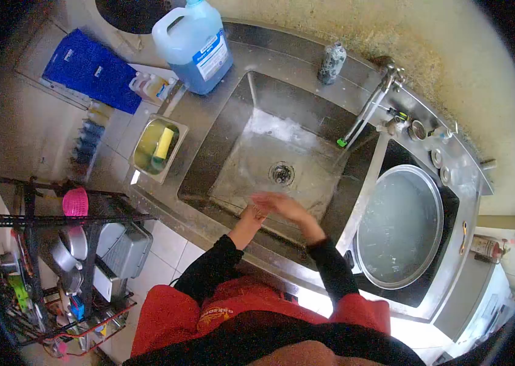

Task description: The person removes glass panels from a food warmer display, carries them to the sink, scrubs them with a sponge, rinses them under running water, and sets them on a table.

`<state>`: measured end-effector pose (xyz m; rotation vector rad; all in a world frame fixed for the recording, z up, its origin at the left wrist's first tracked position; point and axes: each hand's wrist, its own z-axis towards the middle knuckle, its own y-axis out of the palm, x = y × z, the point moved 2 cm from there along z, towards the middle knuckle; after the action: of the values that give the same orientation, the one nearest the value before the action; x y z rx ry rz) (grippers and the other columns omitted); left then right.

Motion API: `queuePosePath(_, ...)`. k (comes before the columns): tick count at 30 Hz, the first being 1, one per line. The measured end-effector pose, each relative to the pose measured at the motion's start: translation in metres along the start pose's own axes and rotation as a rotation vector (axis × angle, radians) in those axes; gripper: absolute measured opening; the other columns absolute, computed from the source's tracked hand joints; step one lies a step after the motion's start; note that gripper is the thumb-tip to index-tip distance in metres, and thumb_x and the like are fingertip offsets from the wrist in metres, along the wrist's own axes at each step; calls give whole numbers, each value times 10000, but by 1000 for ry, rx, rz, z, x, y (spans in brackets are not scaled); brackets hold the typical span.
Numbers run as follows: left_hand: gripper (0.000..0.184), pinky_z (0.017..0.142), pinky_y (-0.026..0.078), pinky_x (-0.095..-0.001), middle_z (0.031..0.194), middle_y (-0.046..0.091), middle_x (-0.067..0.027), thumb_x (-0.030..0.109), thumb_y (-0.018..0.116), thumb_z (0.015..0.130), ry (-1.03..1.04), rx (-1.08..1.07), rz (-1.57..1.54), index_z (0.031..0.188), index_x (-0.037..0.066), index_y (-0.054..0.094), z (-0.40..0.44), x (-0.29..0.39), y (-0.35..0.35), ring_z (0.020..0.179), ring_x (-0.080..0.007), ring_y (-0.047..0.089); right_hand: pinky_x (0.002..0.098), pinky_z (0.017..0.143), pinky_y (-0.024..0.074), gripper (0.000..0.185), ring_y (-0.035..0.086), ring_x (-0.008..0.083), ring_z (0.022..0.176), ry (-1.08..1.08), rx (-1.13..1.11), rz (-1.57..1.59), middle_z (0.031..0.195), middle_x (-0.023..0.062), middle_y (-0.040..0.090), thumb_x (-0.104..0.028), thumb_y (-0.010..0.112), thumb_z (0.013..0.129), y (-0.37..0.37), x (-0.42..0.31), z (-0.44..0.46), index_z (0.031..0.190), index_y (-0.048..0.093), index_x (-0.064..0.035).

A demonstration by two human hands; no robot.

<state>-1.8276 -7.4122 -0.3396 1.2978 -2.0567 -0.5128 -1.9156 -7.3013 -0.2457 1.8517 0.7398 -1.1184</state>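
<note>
Over the near edge of the steel sink basin (233, 152), my two hands meet, blurred by motion. My right hand (288, 207) lies across my left hand (256, 215), its fingers stretched out toward the left. The fingers of my left hand are mostly hidden beneath it. No object shows in either hand. Just beyond them is the round drain (281, 174), and white foam (282, 127) lies on the basin floor. The tap (370, 110), with a green tip, reaches over the basin's right side.
Right of the sink, a large round pot (399, 226) holds cloudy water. A steel tray (142, 160) with a yellow sponge (163, 143) sits at the left rim. Behind are a blue-liquid jug (199, 55) and a foil-like canister (332, 63). A black rack (44, 219) with cookware stands at left.
</note>
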Motion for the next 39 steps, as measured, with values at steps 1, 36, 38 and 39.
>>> queuePosePath(1, 428, 775, 469, -338, 1172, 435, -105, 313, 363, 903, 0, 3, 1, 1208, 17, 309, -3, -1, -2, 934, -239, 513, 360, 942, 344, 359, 449, 280, 1100, 0, -1, 3, 1195, 153, 457, -175, 405, 869, 5, -2, 4, 1174, 433, 12)
queuePosePath(36, 273, 494, 410, -390, 597, 532, -200, 256, 566, 778, 606, -320, 2313, 718, -9, 587, -62, 161, 134, 546, -338, 538, 391, 793, 415, 299, 555, 285, 873, 68, 94, -1573, 831, 92, 615, -86, 589, 649, -104, -169, 6, 939, 619, -151)
queuePosePath(38, 283, 490, 407, -380, 578, 530, -185, 256, 568, 777, 542, -270, 2232, 698, -16, 581, -67, 162, 135, 536, -328, 537, 393, 837, 388, 298, 532, 264, 931, -216, 203, -1606, 887, 79, 604, -95, 604, 644, -105, -167, 6, 935, 616, -155)
queuePosePath(39, 294, 487, 405, -369, 558, 528, -171, 255, 570, 776, 488, -219, 2147, 679, -23, 575, -70, 164, 137, 527, -318, 536, 396, 880, 362, 298, 510, 243, 989, -504, 313, -1624, 943, 67, 593, -103, 618, 639, -104, -168, 1, 932, 613, -160)
